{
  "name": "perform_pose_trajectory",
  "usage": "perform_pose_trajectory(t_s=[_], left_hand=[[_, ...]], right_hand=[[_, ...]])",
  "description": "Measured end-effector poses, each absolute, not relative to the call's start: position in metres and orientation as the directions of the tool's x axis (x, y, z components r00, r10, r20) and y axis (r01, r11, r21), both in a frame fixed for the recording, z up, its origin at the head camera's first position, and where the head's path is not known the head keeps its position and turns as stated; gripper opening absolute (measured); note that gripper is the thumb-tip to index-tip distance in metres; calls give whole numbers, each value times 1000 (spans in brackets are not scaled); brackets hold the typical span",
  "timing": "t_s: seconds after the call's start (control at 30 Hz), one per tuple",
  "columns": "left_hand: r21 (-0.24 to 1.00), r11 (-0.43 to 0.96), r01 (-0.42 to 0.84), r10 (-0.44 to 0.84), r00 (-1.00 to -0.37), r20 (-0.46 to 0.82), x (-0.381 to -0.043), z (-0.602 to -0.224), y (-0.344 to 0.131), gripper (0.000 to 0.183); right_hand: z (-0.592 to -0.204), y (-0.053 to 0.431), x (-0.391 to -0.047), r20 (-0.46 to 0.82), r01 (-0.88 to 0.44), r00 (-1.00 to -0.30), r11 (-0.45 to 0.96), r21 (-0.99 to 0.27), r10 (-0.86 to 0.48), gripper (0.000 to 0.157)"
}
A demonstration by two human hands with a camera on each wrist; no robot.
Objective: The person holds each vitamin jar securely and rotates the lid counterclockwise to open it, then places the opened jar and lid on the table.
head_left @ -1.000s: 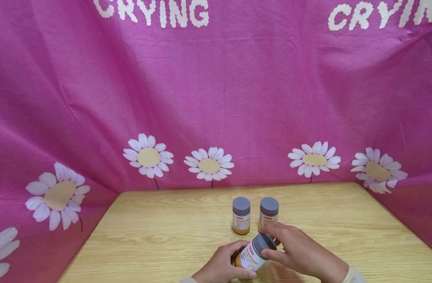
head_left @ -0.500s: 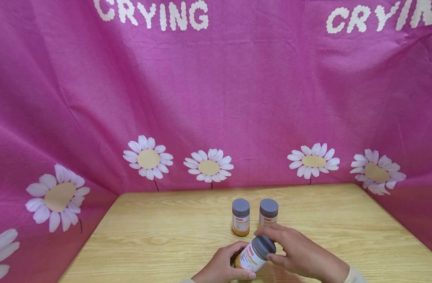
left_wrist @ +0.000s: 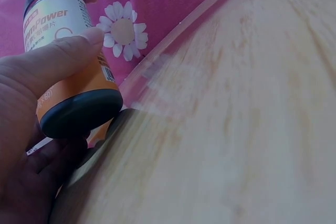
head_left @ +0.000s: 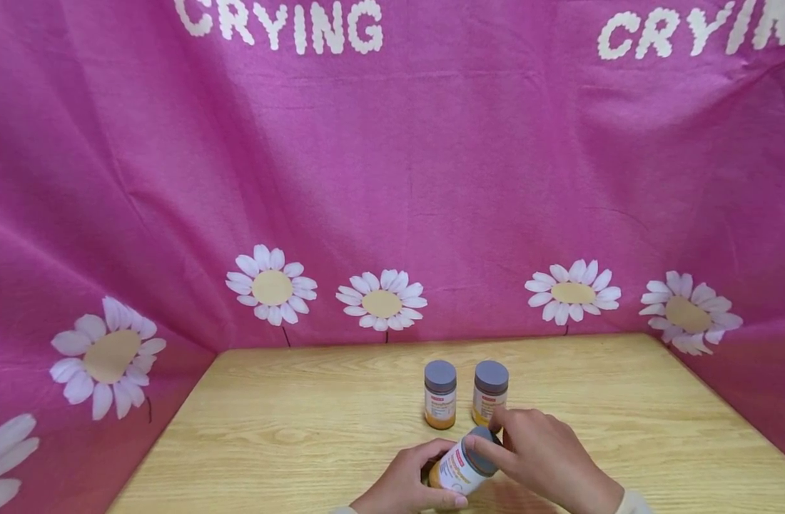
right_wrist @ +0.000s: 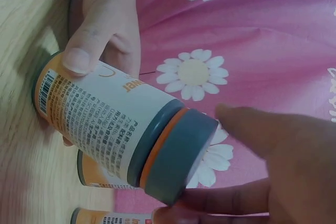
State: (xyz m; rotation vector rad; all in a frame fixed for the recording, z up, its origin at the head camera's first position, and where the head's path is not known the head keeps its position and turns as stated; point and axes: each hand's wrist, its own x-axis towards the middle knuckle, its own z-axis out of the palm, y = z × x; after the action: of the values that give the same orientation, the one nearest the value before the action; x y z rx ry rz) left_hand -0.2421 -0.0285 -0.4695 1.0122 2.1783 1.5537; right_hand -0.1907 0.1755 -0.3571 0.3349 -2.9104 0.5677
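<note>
Over a pale wood-grain table (head_left: 290, 421) by pink daisy-print cloth (head_left: 469, 178), the left hand (head_left: 410, 477) grips a white-orange cylindrical jar (head_left: 455, 471); the right hand (head_left: 549, 453) pinches its grey lid (right_wrist: 178, 156). Only wrist views show its barcode (right_wrist: 46, 86).

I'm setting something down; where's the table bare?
Bare table lies left of the left standing jar, right of the right standing jar, and behind both to the curtain. Crowded: in front, where the left grip holds a tilted jar, right grip at its lid.
</note>
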Motion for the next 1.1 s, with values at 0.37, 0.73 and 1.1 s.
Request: perform_pose_trajectory(t_s=[0.37, 0.73, 1.1], left_hand=[[904, 154, 400, 693, -695, 190, -243, -470, -27, 49], [905, 175, 389, 686, -707, 172, -242, -469, -28, 49], [917, 169, 361, 690, -708, 151, -241, -468, -28, 49]], right_hand=[[-358, 181, -192, 214, -376, -925, 837, -398, -314, 38], [-354, 187, -190, 220, -513, -858, 747, -424, -464, 41], [-352, 191, -188, 272, -600, -799, 733, -321, -536, 37]])
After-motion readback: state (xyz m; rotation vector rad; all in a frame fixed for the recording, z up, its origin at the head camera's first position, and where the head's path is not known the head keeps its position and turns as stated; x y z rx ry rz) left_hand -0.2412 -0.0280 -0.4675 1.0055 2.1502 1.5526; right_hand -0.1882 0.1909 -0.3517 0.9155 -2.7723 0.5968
